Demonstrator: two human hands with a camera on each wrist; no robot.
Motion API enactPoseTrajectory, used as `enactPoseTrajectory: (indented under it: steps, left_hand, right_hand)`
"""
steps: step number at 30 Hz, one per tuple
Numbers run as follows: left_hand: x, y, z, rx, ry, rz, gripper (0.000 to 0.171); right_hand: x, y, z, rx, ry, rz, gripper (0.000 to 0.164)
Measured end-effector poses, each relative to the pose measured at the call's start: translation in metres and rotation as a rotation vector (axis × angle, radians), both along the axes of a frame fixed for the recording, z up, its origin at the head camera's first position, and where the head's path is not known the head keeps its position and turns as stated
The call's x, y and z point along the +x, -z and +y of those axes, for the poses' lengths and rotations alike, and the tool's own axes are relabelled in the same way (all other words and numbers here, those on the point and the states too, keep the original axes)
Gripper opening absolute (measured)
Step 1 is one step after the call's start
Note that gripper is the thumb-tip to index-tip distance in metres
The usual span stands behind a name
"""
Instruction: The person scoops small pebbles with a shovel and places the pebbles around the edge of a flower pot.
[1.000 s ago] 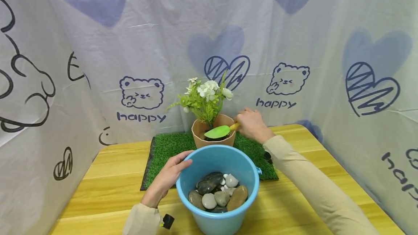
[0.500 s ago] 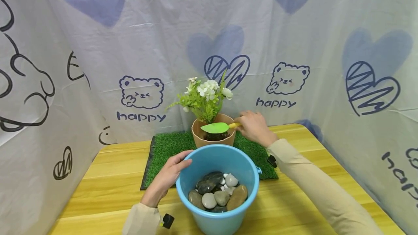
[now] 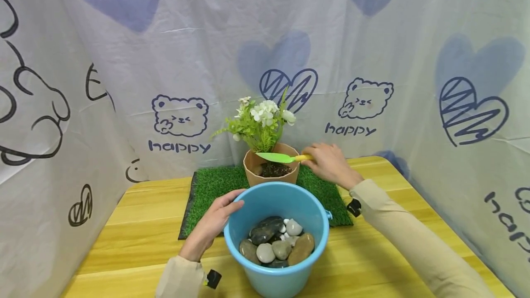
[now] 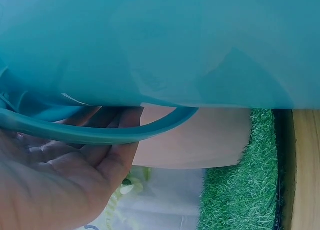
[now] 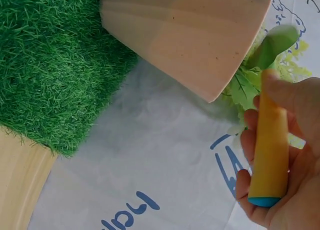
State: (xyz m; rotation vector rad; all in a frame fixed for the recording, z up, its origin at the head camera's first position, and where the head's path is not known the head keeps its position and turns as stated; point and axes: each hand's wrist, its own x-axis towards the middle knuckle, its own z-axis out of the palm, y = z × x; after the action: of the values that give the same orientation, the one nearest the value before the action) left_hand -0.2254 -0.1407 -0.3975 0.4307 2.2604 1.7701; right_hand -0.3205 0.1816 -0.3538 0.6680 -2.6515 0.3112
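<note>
My right hand (image 3: pixel 329 162) grips the yellow handle of a small garden trowel (image 3: pixel 275 157); its light green blade is over the mouth of a flowerpot (image 3: pixel 251 179). In the right wrist view, the fingers wrap round the trowel handle (image 5: pixel 272 145) beside the pot wall (image 5: pixel 190 35). Dark soil (image 3: pixel 273 169) shows inside the pot, with a white-flowered plant (image 3: pixel 265 125) rising from it. My left hand (image 3: pixel 213 217) holds the left side of a light blue bucket (image 3: pixel 275 282), thumb at the rim. The left wrist view shows its fingers behind the bucket's handle (image 4: pixel 150 131).
Several smooth stones (image 3: pixel 281 250) and small white pebbles lie in the bucket. Under the pot is a green artificial grass mat (image 3: pixel 217 180) on a wooden table (image 3: pixel 136 224). A printed white curtain (image 3: pixel 182 68) hangs close behind the plant and along both sides.
The trowel has risen from the soil, its blade now seen more edge-on above the pot. My right hand has shifted slightly right and down in the view; my left hand and the bucket stay put.
</note>
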Motion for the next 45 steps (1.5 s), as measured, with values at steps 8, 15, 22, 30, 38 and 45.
enactPoseTrajectory:
  steps: [8,15,22,30,38,45]
  left_hand:
    - [-0.002,-0.003,0.002,0.003,0.000,0.007,0.048]
    - [-0.002,-0.004,0.004,0.009,-0.010,-0.002,0.047]
    - [-0.001,-0.003,0.004,0.013,-0.005,-0.003,0.048]
    - [0.001,-0.001,0.003,0.010,0.001,-0.012,0.049]
    - [0.001,-0.001,0.000,0.016,0.001,-0.007,0.049]
    - [0.000,0.000,0.001,0.012,0.005,-0.009,0.049]
  right_hand:
    - [0.000,-0.003,0.005,-0.048,-0.028,0.005,0.030]
    - [0.001,-0.003,0.006,-0.078,-0.035,0.005,0.028]
    - [0.004,-0.003,0.006,-0.084,-0.036,0.007,0.029]
    - [0.005,0.001,0.006,-0.087,-0.058,0.030,0.029]
    - [0.007,0.001,0.007,-0.094,-0.081,0.024,0.028]
    - [0.014,0.004,0.011,-0.089,-0.112,0.016,0.027]
